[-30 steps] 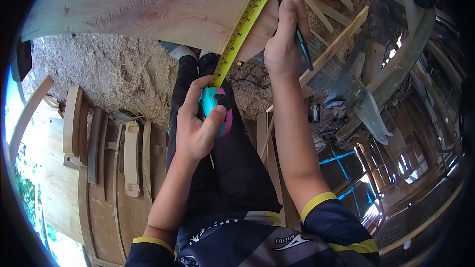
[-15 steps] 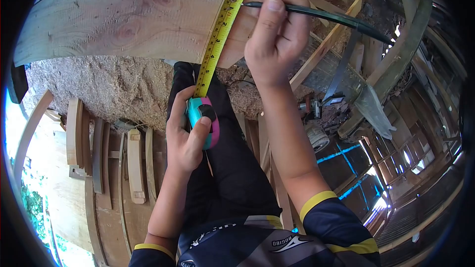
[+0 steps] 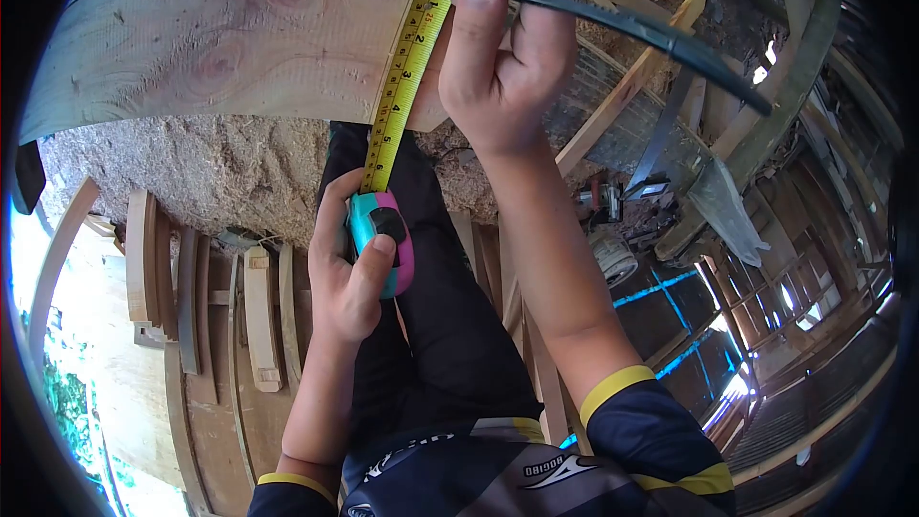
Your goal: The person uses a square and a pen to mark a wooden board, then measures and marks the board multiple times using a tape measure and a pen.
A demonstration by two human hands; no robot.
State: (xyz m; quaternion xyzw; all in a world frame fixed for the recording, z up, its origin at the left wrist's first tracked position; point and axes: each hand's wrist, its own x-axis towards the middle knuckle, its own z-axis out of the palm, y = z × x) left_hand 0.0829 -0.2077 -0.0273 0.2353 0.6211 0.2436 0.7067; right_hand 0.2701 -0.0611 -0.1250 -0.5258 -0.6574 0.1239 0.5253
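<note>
A wide, curved wooden board (image 3: 220, 38) lies across the top of the view, with sawn edges and knots. My left hand (image 3: 345, 282) is wrapped round a teal and pink tape measure (image 3: 402, 258), thumb on its black middle. Its yellow blade (image 3: 400, 96) runs up across the board near the right end, past the board's lower edge. Above, my right hand (image 3: 507, 62) grips a long, dark pen (image 3: 632, 27). The pen's tip points left, right at the upper end of the blade.
Sawdust (image 3: 230, 172) covers the ground under the board. Curved wooden pieces (image 3: 258, 316) stand in a row at lower left. On the right are a slanting plank (image 3: 632, 86), a round metal part (image 3: 613, 258) and a curved beam (image 3: 790, 86).
My right hand and the pen have moved left and slightly up, to the blade's upper end. The tape measure and my left hand have shifted slightly left; the board appears a little higher and further left.
</note>
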